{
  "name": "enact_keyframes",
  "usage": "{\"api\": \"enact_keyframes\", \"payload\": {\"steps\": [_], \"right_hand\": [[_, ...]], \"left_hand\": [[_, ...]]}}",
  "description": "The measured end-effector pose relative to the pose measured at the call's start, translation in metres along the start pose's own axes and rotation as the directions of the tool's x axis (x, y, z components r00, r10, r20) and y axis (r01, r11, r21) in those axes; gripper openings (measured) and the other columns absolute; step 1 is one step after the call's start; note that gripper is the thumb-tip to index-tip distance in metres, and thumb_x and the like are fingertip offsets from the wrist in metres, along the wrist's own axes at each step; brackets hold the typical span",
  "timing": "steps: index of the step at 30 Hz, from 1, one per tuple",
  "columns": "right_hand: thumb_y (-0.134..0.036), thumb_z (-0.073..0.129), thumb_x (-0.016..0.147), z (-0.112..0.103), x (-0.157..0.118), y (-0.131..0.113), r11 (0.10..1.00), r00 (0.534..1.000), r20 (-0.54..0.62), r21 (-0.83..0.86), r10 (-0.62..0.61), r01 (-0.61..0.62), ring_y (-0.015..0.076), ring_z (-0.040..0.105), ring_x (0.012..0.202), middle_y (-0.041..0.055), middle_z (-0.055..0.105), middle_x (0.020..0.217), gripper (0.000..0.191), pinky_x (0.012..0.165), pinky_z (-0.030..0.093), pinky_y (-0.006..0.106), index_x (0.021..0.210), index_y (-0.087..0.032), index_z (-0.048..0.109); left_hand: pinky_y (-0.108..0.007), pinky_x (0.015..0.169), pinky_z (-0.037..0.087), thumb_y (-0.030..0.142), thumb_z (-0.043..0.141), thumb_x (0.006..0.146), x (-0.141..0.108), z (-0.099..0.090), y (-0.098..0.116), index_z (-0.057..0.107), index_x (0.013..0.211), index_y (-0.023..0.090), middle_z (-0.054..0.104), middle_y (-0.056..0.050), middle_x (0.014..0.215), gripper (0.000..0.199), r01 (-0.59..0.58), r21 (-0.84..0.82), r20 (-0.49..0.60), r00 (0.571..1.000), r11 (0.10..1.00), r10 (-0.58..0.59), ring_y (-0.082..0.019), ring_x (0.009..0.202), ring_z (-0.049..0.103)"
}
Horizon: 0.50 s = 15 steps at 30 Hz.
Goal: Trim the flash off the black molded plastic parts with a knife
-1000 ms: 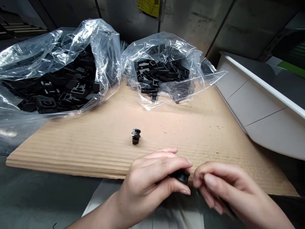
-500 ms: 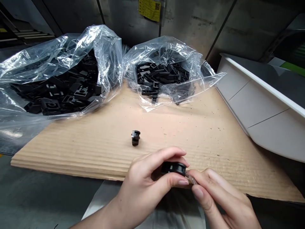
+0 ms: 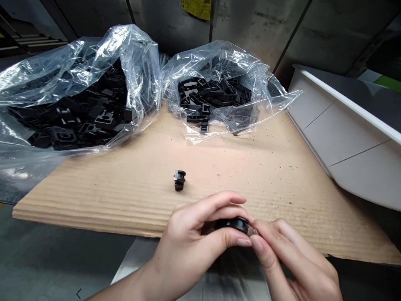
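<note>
At 10 o'clock off right hand (image 3: 296, 255) (clear strip (image 3: 252, 230) pinched), black plastic part (image 3: 238, 224) is gripped by left hand (image 3: 191, 238).

White glare on the plastic bags (image 3: 139, 54), cardboard (image 3: 219, 161) brightest mid-surface, upper corners dim.

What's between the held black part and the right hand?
Head view: a small clear piece, pinched by the right hand at the end of the black part.
</note>
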State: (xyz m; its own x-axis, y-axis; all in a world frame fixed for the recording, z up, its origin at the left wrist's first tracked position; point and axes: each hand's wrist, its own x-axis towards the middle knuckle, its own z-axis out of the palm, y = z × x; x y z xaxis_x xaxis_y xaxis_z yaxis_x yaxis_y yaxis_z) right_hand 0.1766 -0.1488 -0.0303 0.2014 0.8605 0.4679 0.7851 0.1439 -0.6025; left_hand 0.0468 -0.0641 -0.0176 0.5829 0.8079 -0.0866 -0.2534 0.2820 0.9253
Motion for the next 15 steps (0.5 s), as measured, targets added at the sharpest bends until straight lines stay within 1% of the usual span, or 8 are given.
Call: {"api": "enact_keyframes", "payload": {"steps": [4,6,8,11,13,15], "right_hand": [[-0.015,0.056,0.076,0.0071,-0.0012,0.0000,0.994,0.988,-0.149,-0.099,-0.050,0.036,0.0115,0.051,0.057,0.0017,0.054,0.064,0.016,0.050,0.036,0.024,0.091,-0.020,0.061],[-0.013,0.058,0.074,0.0085,-0.0001,-0.0005,0.990,0.979,-0.190,-0.131,-0.069,0.045,0.0120,0.052,0.058,0.0021,0.057,0.066,0.019,0.051,0.038,0.024,0.091,-0.022,0.060],[-0.011,0.059,0.073,0.0085,0.0006,-0.0014,0.993,0.974,-0.217,-0.115,-0.064,0.040,0.0129,0.053,0.062,0.0027,0.060,0.069,0.023,0.052,0.040,0.025,0.092,-0.023,0.061],[-0.011,0.058,0.074,0.0073,-0.0009,-0.0030,1.000,0.973,-0.229,-0.008,0.020,-0.022,0.0135,0.057,0.066,0.0022,0.062,0.072,0.023,0.054,0.043,0.024,0.092,-0.025,0.062],[-0.014,0.057,0.076,0.0058,-0.0029,-0.0033,0.992,0.968,-0.225,0.093,0.109,-0.090,0.0133,0.059,0.066,0.0008,0.064,0.074,0.021,0.056,0.044,0.023,0.092,-0.027,0.063],[-0.020,0.055,0.078,0.0031,-0.0041,-0.0028,0.969,0.953,-0.223,0.180,0.207,-0.168,0.0125,0.059,0.063,-0.0006,0.064,0.071,0.019,0.058,0.046,0.023,0.092,-0.028,0.065]], "left_hand": [[-0.005,0.070,0.050,-0.002,0.067,0.065,0.0011,-0.0012,0.0028,0.065,0.089,0.025,0.070,0.008,0.078,0.036,0.008,0.003,0.009,1.000,1.000,-0.008,-0.009,0.077,0.065],[-0.005,0.069,0.049,-0.002,0.067,0.064,0.0010,-0.0016,0.0034,0.064,0.090,0.024,0.070,0.008,0.077,0.037,0.012,0.008,0.025,1.000,1.000,-0.012,-0.008,0.076,0.065],[-0.005,0.069,0.049,-0.002,0.067,0.064,0.0008,-0.0016,0.0032,0.064,0.091,0.024,0.070,0.007,0.078,0.038,0.008,0.009,0.034,0.999,1.000,-0.008,-0.008,0.077,0.065],[-0.008,0.072,0.051,-0.003,0.067,0.065,0.0006,-0.0011,0.0022,0.063,0.093,0.022,0.070,0.005,0.082,0.038,-0.005,0.002,0.030,1.000,1.000,0.005,-0.011,0.080,0.066],[-0.010,0.073,0.051,-0.003,0.066,0.066,0.0006,-0.0009,0.0020,0.063,0.093,0.022,0.070,0.003,0.083,0.038,-0.005,0.000,0.035,0.999,1.000,0.005,-0.012,0.081,0.065],[-0.010,0.075,0.051,-0.003,0.066,0.067,0.0003,-0.0011,0.0017,0.063,0.093,0.024,0.070,0.004,0.085,0.037,-0.020,0.019,0.043,0.999,1.000,0.019,-0.013,0.085,0.065]]}}
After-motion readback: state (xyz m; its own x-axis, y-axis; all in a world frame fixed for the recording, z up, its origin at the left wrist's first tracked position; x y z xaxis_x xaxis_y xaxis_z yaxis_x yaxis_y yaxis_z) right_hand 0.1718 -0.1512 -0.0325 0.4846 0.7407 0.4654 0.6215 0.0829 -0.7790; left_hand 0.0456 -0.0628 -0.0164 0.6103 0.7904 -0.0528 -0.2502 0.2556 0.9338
